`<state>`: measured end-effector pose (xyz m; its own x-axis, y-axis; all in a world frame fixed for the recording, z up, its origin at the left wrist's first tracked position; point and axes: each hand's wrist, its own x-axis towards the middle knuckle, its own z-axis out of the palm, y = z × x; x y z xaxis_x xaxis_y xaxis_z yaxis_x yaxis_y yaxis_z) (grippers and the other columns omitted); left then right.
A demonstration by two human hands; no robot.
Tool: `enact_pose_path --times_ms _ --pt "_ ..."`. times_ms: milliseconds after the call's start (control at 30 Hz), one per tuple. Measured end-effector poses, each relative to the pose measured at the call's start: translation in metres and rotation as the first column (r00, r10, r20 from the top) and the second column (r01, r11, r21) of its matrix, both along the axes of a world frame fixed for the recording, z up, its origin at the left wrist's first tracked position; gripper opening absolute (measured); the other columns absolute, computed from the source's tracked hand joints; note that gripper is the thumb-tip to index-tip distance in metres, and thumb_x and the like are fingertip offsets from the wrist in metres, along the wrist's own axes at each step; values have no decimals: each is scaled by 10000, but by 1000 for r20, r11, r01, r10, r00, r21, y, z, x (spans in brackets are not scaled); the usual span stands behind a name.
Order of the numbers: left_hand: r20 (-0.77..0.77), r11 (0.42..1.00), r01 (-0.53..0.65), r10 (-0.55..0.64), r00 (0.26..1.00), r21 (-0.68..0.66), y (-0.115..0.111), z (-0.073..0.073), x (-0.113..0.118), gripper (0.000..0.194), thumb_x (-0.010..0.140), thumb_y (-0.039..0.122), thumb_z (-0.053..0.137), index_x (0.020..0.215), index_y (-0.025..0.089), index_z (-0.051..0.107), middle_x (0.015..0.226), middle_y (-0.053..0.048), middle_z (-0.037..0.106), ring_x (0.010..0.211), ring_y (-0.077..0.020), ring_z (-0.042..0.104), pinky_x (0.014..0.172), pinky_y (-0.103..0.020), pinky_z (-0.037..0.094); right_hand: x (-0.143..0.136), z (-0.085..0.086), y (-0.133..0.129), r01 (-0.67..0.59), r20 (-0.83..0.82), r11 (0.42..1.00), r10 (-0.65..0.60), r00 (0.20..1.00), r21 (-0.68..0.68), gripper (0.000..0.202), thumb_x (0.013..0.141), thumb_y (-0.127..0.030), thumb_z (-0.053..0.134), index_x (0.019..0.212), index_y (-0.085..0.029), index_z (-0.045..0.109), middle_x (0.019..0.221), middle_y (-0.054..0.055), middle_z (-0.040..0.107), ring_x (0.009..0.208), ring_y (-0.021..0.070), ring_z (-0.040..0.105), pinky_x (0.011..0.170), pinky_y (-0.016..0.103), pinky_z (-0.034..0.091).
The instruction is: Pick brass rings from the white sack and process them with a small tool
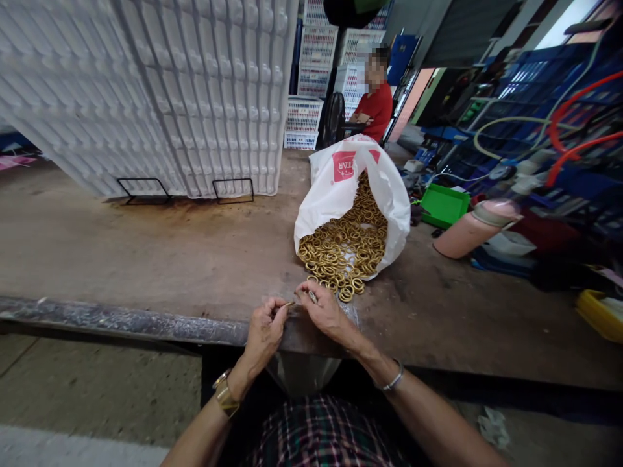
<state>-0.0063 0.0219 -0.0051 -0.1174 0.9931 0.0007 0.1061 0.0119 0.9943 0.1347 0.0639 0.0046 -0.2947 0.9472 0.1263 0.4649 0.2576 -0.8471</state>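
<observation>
Brass-coloured rings (335,250) spill from the mouth of a white plastic bag (321,194) with red print, which lies on its side on the workbench. At the bench's front edge, my left hand (264,331) pinches a small ring (289,303) between thumb and finger, seen nearly edge-on. Close beside it, my right hand (327,316) is closed with bent fingers around a pale metallic ring (312,296). Its fingertips are by the ring in my left hand; whether they touch it I cannot tell. Several loose rings lie just beyond my right hand.
Stacked white moulded trays (214,97) stand at the left, with black wire stands (233,190) at their foot. To the right are a green bin (444,204), a pink bottle (474,228) and a yellow tray (599,316). A person in red (379,107) sits behind the bench.
</observation>
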Motion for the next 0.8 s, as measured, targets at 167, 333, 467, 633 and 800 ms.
enact_pose_path --times_ms 167,333,467,633,800 --pt "86 995 24 -16 996 -92 0 5 3 163 711 315 578 688 154 594 566 22 537 534 -102 450 528 -204 340 -8 -6 -6 -88 58 995 90 994 -49 209 834 -309 419 743 -171 548 628 -29 508 585 97 435 572 212 329" --pt "212 961 112 -58 976 -251 -2 10 2 273 720 415 570 751 144 547 526 51 489 385 -44 318 391 -179 222 -9 -13 -4 -93 -134 977 68 989 -191 232 817 -310 417 638 -176 477 540 -58 434 522 84 386 530 203 313" --pt "321 939 201 -107 941 -277 -4 15 1 302 731 441 552 810 152 517 569 46 513 363 -31 305 358 -168 206 -6 -14 -3 -125 -249 956 57 967 -264 291 836 -333 396 589 -183 430 496 -70 394 481 75 350 507 198 302" --pt "344 944 192 -92 935 -268 -5 13 1 293 716 433 577 765 155 501 636 25 545 389 -28 336 359 -157 228 -9 -14 -2 -79 -195 966 30 980 -246 251 817 -322 420 629 -173 493 527 -60 446 520 79 398 535 200 321" --pt "337 948 172 -75 939 -269 -4 6 1 296 721 445 573 760 162 493 628 25 543 394 -33 350 352 -155 231 -14 -13 -1 -53 -108 983 35 994 -174 225 794 -309 444 655 -161 542 569 -48 481 579 87 429 569 204 331"
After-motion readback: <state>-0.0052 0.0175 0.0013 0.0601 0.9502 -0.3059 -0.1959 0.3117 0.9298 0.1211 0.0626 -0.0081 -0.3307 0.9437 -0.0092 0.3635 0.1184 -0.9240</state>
